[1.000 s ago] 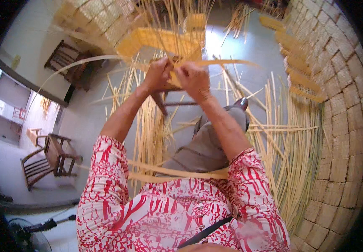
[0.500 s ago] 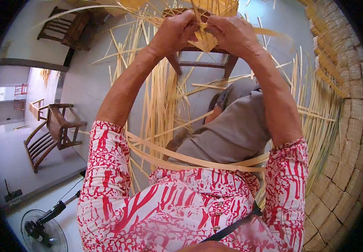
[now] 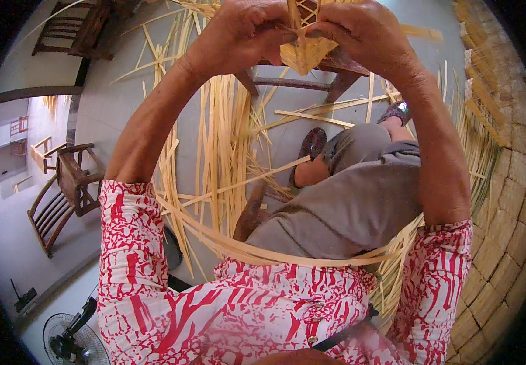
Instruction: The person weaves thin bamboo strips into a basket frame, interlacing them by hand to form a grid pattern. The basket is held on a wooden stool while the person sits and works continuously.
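Note:
At the top middle, my left hand [image 3: 248,33] and my right hand [image 3: 360,36] are closed on the two sides of a woven bamboo piece [image 3: 302,58]. Its near end comes to a folded, pointed corner below my fingers. Thumbs and fingers of both hands press at the strips beside this corner. Openwork crossed strips show between the hands, while the far part of the weave runs out of view. Behind and below the piece stands a dark wooden stool [image 3: 343,79]. Long pale bamboo strips [image 3: 287,258] curve across my lap.
Loose bamboo strips [image 3: 223,140] lie thickly on the floor left of my legs. Stacked woven pieces [image 3: 500,213] line the right side, with more strips alongside. Wooden chairs [image 3: 62,194] and a fan [image 3: 71,340] stand at the left.
My hands look larger and nearer, with the elbows spread wider. The woven piece is still between them, its corner turned slightly. More of my legs and shoes shows.

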`<action>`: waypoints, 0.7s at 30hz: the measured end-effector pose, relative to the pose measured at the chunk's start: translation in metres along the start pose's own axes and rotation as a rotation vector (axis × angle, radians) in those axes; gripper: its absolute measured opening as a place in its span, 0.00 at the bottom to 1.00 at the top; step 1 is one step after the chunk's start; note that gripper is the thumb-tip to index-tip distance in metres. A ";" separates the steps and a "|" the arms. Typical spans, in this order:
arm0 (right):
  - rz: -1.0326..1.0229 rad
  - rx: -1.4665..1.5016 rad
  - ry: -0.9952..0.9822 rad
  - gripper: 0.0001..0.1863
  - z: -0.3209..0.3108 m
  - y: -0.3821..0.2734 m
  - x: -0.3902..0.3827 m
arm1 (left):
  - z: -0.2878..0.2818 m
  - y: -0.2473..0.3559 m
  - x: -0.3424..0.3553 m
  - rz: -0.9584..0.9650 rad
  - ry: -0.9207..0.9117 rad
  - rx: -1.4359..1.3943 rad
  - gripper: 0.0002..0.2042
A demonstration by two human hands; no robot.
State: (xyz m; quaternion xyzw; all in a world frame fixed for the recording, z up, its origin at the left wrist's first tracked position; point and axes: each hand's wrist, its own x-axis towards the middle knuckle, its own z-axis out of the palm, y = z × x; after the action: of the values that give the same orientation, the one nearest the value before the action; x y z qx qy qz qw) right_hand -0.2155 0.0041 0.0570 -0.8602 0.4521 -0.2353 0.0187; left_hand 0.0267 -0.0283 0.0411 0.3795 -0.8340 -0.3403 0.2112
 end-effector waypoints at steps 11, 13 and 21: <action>-0.198 0.171 -0.115 0.16 -0.023 -0.010 0.001 | 0.007 0.009 -0.018 0.231 -0.015 -0.315 0.10; -0.215 0.202 -0.155 0.15 -0.022 -0.007 0.002 | 0.012 0.009 -0.019 0.189 -0.051 -0.534 0.12; -0.228 0.179 -0.166 0.12 -0.031 -0.014 0.004 | -0.009 0.019 -0.003 0.221 -0.334 -0.434 0.18</action>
State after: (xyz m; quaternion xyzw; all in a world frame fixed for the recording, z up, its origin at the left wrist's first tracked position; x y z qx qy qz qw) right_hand -0.2162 0.0147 0.0893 -0.9172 0.3259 -0.2032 0.1058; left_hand 0.0246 -0.0208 0.0602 0.1709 -0.8012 -0.5435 0.1830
